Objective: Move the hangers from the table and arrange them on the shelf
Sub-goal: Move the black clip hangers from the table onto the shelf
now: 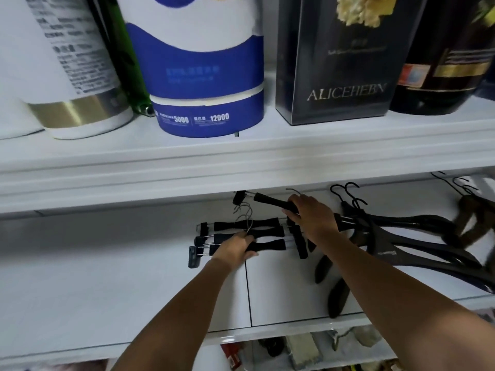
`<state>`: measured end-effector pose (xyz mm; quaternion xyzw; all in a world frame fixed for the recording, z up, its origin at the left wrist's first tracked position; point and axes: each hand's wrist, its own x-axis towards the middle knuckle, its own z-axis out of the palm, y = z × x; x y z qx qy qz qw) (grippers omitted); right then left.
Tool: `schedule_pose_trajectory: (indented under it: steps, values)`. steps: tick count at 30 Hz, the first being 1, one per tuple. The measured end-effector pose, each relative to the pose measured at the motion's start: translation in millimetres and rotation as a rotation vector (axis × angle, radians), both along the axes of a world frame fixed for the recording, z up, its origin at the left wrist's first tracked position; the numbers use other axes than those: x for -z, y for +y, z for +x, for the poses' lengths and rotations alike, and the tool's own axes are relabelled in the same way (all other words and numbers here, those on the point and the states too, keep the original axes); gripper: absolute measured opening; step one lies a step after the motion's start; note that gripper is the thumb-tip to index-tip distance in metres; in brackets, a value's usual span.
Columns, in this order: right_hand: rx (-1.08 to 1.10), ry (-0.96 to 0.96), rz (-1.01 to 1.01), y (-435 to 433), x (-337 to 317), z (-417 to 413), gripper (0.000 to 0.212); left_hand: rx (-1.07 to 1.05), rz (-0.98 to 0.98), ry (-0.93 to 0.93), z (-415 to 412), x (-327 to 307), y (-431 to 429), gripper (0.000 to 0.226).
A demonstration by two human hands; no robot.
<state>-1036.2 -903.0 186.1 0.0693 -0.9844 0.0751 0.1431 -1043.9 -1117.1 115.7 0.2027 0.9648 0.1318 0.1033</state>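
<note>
Hangers (261, 226), black with metal clips, line the shelf (134, 263); left hand (235, 247) clasps one, right hand (312, 218) grips a raised hanger (270, 201).

A blue-white canister (203, 76) stands beside a black ALICEHEBN box (342, 62).

"ALICEHEBN" is read in pale capitals on the dark box (345, 62). "5000" and "12000" are printed on the base band of the blue-and-white canister (203, 76). Small print on the white container (67, 62) is blurred beyond reading.
</note>
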Motion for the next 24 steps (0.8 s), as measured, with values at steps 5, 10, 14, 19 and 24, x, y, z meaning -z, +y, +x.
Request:
schedule_pose_trajectory:
  steps: [5,10,14,19,24]
  values:
    - [-0.038,0.039,-0.001,-4,13,-4,0.039,0.005,0.007,0.026,-4,4,-1,0.045]
    - [-0.041,0.031,0.009,-12,21,-6,0.039,0.023,0.026,0.032,-5,7,-5,0.047]
    - [-0.047,0.030,0.000,-17,23,-4,0.038,0.046,-0.007,0.021,0,14,-11,0.049]
    - [-0.052,0.012,-0.016,-21,25,1,0.039,0.103,-0.040,0.089,-1,16,-11,0.048]
    - [-0.053,0.023,0.012,-23,29,8,0.039,0.120,-0.058,0.145,-1,18,-14,0.053]
